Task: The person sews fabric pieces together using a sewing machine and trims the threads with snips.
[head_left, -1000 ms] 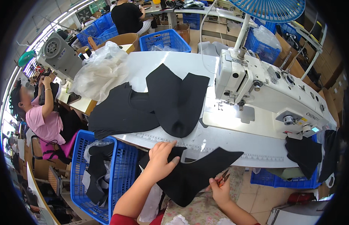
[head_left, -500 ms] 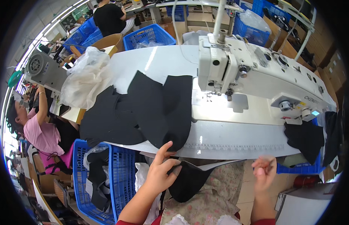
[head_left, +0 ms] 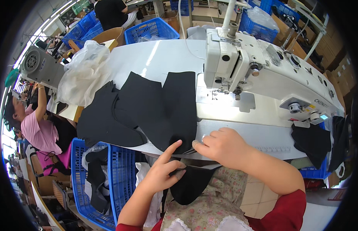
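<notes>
Black cut fabric pieces lie overlapped on the sewing table, left of the sewing machine's needle area. Another black fabric piece hangs below the table's front edge over my lap. My left hand has its index finger stretched onto the near rounded edge of the upper pieces, while its thumb and middle finger close on the hanging piece. From the right, my right hand reaches across with thumb and index finger pinched at that same rounded edge. Its other fingers are curled under, partly hidden.
The white sewing machine stands at the right of the table. A blue basket with black scraps is at the lower left. White plastic bags sit at the far left. More black pieces lie at the right edge. A person in pink works at left.
My right hand has moved left from beyond the table's front edge to the black fabric's near edge, its fingers now pinched there. My left hand stays nearly in place. The view has shifted slightly.
</notes>
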Available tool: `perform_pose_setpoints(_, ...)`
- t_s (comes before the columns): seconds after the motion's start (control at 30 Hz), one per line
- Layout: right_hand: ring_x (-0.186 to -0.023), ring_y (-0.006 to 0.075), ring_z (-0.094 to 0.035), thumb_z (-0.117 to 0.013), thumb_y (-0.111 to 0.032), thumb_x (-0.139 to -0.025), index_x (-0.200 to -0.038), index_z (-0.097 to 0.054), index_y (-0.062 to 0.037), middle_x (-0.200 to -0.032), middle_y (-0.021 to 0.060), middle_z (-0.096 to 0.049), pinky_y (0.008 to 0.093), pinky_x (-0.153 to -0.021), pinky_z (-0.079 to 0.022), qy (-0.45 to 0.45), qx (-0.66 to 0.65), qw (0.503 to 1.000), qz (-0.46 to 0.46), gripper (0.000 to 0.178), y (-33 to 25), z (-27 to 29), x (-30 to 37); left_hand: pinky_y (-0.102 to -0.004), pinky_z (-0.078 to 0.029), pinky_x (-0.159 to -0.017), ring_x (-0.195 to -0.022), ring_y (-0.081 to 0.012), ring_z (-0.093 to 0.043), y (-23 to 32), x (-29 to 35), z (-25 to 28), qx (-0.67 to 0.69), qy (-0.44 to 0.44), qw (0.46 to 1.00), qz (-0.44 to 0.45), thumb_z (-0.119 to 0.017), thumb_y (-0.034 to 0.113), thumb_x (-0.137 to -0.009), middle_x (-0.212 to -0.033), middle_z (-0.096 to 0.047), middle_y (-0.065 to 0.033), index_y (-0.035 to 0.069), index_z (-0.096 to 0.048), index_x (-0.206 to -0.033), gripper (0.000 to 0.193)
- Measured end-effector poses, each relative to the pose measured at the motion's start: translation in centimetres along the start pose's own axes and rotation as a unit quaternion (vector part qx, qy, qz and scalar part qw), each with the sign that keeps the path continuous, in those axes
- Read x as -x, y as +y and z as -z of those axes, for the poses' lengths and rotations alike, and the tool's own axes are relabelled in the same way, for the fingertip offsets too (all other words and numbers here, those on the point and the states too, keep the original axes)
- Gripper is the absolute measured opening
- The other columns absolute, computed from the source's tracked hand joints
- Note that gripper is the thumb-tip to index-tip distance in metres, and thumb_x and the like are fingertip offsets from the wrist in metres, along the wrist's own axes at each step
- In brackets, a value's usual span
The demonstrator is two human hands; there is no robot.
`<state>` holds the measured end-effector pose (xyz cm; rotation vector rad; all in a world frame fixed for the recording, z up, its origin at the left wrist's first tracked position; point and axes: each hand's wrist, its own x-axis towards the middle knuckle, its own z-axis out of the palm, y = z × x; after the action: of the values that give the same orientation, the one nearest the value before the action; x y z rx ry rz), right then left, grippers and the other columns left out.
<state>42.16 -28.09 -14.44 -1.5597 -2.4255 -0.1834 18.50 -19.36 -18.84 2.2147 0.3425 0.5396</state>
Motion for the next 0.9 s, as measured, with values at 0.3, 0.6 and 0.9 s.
perform_pose_setpoints(0.3, -0.063, 0.0136, -0.054, -0.062, -0.016, -0.072, -0.101, -0.067, -0.0156, -0.065, -0.0045, -0.05, 0.0277, -0.054, -0.042, 0.033, 0.001, 0.999, 0.033, 0.029, 0.7, -0.6, -0.4, -0.0374, -0.044, -0.096, -0.122, -0.0369, -0.053, -0.4, -0.2, 0.4, 0.018, -0.002, 1.0, 0.016, -0.077, 0.001, -0.069, -0.145, -0.038, -0.0254, 0.002, -0.064, -0.082, 0.019)
perform_pose_setpoints(0.6, -0.063, 0.014, -0.055, -0.061, -0.014, -0.072, -0.102, -0.068, -0.0153, -0.064, -0.004, -0.05, 0.028, -0.054, -0.043, 0.039, -0.013, 0.999, 0.03, 0.032, 0.6, -1.1, -0.7, -0.0378, -0.041, -0.101, -0.127, -0.0369, -0.048, -0.3, -0.3, 0.3, 0.039, 0.001, 0.999, 0.024, -0.076, -0.001, -0.067, -0.146, -0.037, -0.0246, 0.003, -0.064, -0.081, 0.019)
perform_pose_setpoints(0.9, -0.061, 0.0141, -0.055, -0.062, -0.015, -0.07, -0.101, -0.068, -0.0147, -0.064, -0.0041, -0.05, 0.0277, -0.052, -0.043, 0.031, 0.003, 0.999, 0.034, 0.031, 0.6, -1.3, -0.3, -0.0366, -0.042, -0.099, -0.125, -0.0358, -0.051, -0.3, -0.5, 0.2, 0.039, -0.002, 0.999, 0.023, -0.075, -0.001, -0.068, -0.146, -0.037, -0.0243, 0.003, -0.065, -0.081, 0.018)
